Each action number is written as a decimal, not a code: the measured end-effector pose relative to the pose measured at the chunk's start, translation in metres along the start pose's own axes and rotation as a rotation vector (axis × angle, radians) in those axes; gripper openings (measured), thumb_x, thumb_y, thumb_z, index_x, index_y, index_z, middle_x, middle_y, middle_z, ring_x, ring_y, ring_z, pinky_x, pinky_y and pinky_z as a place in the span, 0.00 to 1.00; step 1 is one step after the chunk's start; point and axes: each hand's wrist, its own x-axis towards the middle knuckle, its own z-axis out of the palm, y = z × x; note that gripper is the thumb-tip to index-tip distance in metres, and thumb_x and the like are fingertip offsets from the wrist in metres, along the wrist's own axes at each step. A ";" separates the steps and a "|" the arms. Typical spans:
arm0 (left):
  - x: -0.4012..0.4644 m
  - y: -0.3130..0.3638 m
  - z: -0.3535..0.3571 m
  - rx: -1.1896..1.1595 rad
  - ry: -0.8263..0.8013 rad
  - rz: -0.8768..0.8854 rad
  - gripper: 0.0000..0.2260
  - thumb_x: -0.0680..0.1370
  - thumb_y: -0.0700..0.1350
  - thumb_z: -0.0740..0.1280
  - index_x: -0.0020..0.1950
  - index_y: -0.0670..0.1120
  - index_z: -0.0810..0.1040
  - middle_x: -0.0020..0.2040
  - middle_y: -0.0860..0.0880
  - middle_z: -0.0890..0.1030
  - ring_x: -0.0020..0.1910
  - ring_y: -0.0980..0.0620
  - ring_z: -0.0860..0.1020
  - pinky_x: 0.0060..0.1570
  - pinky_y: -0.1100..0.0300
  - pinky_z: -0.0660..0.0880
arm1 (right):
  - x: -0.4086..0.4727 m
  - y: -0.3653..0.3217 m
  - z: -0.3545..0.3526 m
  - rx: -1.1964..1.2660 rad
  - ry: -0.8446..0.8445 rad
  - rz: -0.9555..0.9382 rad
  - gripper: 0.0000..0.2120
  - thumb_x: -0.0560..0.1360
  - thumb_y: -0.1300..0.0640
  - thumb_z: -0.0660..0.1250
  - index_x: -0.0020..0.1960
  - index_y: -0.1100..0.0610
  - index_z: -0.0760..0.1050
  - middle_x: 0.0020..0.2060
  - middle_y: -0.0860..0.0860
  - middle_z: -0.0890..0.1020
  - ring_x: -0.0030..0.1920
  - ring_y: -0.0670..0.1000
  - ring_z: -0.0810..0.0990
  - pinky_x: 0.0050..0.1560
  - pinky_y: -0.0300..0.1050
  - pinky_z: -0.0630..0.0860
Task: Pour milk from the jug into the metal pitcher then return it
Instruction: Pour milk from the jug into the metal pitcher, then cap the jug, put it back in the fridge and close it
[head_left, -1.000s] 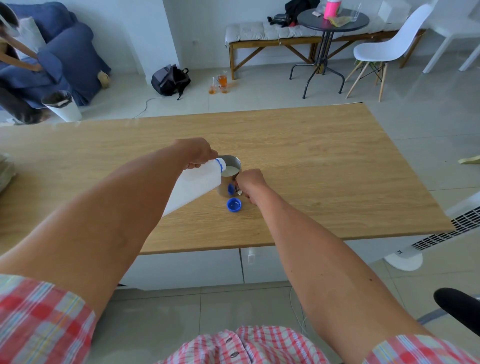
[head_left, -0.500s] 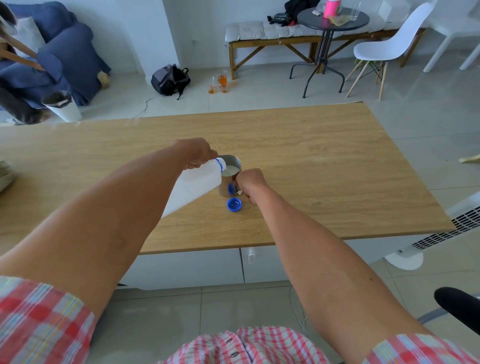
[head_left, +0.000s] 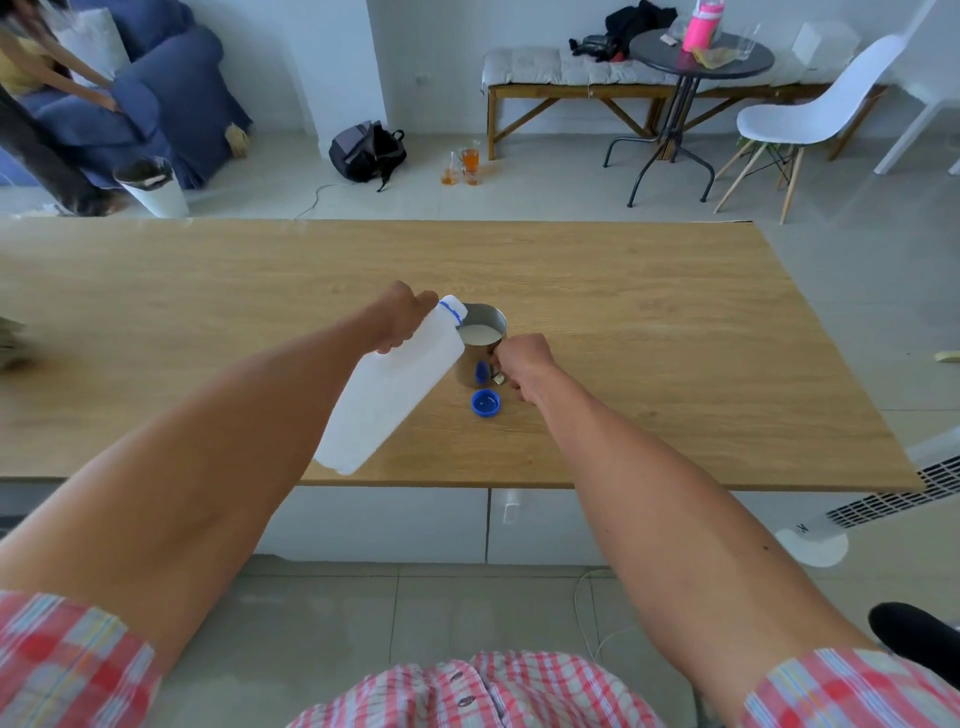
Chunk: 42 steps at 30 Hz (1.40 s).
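Currently the left hand (head_left: 402, 319) grips the white milk jug (head_left: 387, 387) near its neck, fingers curled round it. Its long axis slopes up and away from the person, its mouth just over the rim of the metal pitcher (head_left: 480, 345), right of those fingers. Fingers of the right hand (head_left: 522, 364) curl at the pitcher's handle, steadying it. A blue cap (head_left: 486, 403) lies just beside them on the table (head_left: 675, 338).

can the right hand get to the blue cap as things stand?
Probably yes, once freed. The right hand grips the metal pitcher handle; the blue cap lies on the table just beside it, nothing between. The left hand holds the tilted jug.
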 end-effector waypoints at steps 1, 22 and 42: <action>-0.001 -0.002 -0.003 -0.046 0.039 0.000 0.14 0.80 0.48 0.59 0.37 0.44 0.63 0.32 0.44 0.65 0.28 0.48 0.59 0.29 0.60 0.56 | 0.000 0.000 0.000 -0.003 0.004 -0.002 0.14 0.76 0.62 0.61 0.57 0.62 0.82 0.37 0.53 0.79 0.29 0.51 0.69 0.29 0.42 0.66; -0.058 -0.056 0.027 -0.755 0.649 0.119 0.21 0.78 0.54 0.56 0.26 0.50 0.59 0.27 0.50 0.64 0.29 0.52 0.61 0.26 0.60 0.59 | -0.042 0.073 0.016 0.071 0.194 -0.158 0.14 0.74 0.49 0.63 0.56 0.53 0.72 0.56 0.51 0.79 0.49 0.50 0.79 0.45 0.49 0.74; -0.073 -0.061 0.035 -0.615 0.620 0.218 0.18 0.82 0.47 0.53 0.33 0.42 0.60 0.30 0.43 0.65 0.30 0.51 0.61 0.30 0.54 0.58 | -0.063 0.093 0.035 -0.084 0.151 -0.418 0.07 0.72 0.51 0.75 0.45 0.45 0.76 0.36 0.44 0.81 0.36 0.42 0.78 0.37 0.40 0.72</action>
